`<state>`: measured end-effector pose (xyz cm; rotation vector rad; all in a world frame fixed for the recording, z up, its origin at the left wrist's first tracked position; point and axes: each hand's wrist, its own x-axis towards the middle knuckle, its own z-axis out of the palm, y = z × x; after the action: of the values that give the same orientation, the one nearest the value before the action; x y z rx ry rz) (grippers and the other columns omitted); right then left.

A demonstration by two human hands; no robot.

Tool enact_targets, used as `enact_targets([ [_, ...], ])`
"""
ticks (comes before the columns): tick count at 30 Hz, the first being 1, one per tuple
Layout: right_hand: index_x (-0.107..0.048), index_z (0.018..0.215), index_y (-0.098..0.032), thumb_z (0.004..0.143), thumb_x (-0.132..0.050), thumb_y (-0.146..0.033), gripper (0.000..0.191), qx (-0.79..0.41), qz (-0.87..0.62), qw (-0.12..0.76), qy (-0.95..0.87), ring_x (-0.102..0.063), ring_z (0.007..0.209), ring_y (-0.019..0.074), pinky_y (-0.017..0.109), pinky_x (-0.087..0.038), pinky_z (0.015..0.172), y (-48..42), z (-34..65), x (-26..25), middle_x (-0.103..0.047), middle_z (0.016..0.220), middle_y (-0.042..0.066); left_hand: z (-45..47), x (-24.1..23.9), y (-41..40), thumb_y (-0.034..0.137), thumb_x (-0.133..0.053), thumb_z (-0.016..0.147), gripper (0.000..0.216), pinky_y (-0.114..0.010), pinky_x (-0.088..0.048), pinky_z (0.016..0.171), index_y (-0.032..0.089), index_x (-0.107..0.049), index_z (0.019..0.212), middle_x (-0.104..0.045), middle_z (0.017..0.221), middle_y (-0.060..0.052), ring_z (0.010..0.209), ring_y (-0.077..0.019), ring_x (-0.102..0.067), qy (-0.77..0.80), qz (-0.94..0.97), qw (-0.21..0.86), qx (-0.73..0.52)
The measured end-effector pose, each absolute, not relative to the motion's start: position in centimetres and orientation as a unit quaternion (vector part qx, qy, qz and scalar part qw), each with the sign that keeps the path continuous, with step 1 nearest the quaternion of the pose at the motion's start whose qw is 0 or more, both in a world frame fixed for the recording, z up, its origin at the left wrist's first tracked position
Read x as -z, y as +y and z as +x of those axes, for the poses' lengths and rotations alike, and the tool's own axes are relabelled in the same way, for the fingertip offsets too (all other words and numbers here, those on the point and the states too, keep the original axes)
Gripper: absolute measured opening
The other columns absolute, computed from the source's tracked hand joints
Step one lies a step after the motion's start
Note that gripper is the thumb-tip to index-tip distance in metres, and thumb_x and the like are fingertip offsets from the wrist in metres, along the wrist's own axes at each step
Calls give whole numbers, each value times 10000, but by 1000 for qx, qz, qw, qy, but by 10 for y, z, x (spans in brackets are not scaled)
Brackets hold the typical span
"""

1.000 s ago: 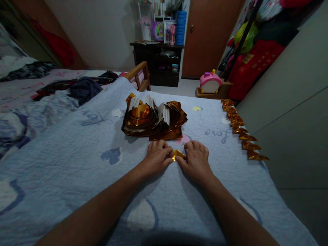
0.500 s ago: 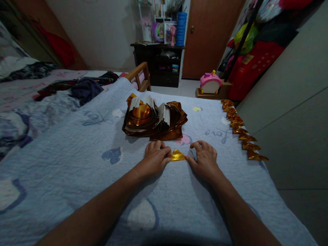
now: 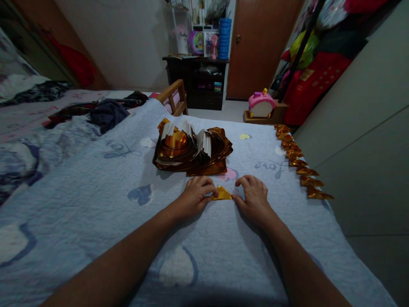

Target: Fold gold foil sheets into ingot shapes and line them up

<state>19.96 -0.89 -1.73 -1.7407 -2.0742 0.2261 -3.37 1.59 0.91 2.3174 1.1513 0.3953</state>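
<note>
A small piece of shiny gold paper (image 3: 223,194), folded to a low triangle, lies on the bed between my two hands. My left hand (image 3: 197,195) is closed at its left corner, thumb and forefinger pinching it, and they cover that end. At the right corner, my right hand (image 3: 254,197) holds the paper down with its thumb; the forefinger is bent above, apart from the thumb. Just beyond my hands sits a thick curled stack of gold foil papers (image 3: 191,149) with whitish backs. Along the bed's right edge runs a row of several folded gold pieces (image 3: 298,163).
A pale blue bedspread (image 3: 179,238) with heart prints lies under everything. Rumpled dark clothes (image 3: 108,114) are at the left. Past the bed's far edge stand a wooden chair (image 3: 179,96), a dark cabinet (image 3: 194,85) and a pink toy (image 3: 261,104). A pale panel (image 3: 361,140) borders the right side.
My left fingers have slid slightly right over the paper's left end, with the forefinger now reaching farther onto it. My right thumb stays at the right corner. The view has shifted slightly.
</note>
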Motion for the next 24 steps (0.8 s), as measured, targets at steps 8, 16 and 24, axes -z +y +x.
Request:
enact_targets([
  [8,-579,1024,-197,865,-584,-197,160,-138,-517,256,-805,-534,988,261,409,-387,880,-13,186,6,-631,1033,82,-34,-7,17,206,-650,878,138,-399,-393,947,206,-629,1014,-591,1107,-57,1069,-252,-493,395,870,255,-149],
  [16,-638,953,-180,911,-589,-132,81,-122,-499,239,-824,-532,916,240,364,-379,814,-9,180,7,-640,961,76,-31,-1,20,233,-690,866,178,-363,-415,854,185,-601,1012,-616,1028,-53,969,-239,-525,395,874,223,-173],
  [24,-641,898,-178,889,-598,-123,70,-119,-481,276,-824,-547,893,232,355,-396,805,-6,183,11,-631,909,73,-28,0,21,195,-639,898,118,-339,-451,836,172,-614,1011,-643,1011,-68,953,-227,-572,388,866,234,-212],
])
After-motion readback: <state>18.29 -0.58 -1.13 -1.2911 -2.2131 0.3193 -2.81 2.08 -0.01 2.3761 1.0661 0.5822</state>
